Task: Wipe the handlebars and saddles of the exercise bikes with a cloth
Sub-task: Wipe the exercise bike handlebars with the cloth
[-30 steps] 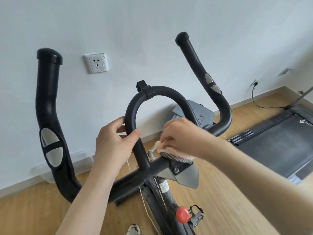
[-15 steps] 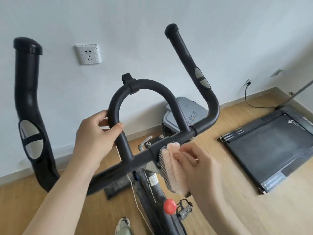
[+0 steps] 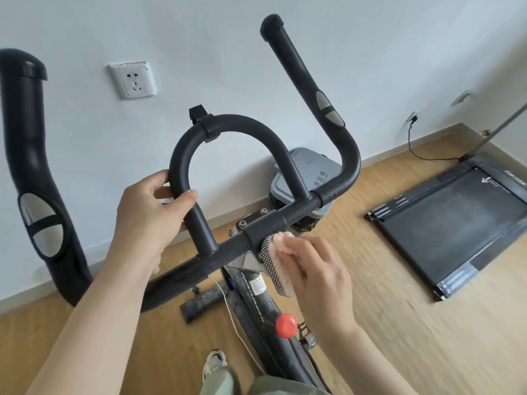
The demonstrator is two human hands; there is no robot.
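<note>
The black handlebar (image 3: 199, 269) of the exercise bike (image 3: 265, 303) is gripped at the left leg of its centre loop by the left hand (image 3: 148, 215), fingers wrapped round. A pink cloth (image 3: 278, 262) is pinched in the right hand (image 3: 316, 277) and pressed against the crossbar beside the clamp. A treadmill (image 3: 456, 223) is seen on the wood floor (image 3: 385, 323) at right.

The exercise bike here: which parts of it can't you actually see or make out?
Head view only:
- Saddle: not in frame at all.
- Left handlebar grip: cut by the left edge.
- Frame sticker: print too small.
- Cloth: partly covered by the right hand.
- Pedal: mostly behind the red knob and frame.
</note>
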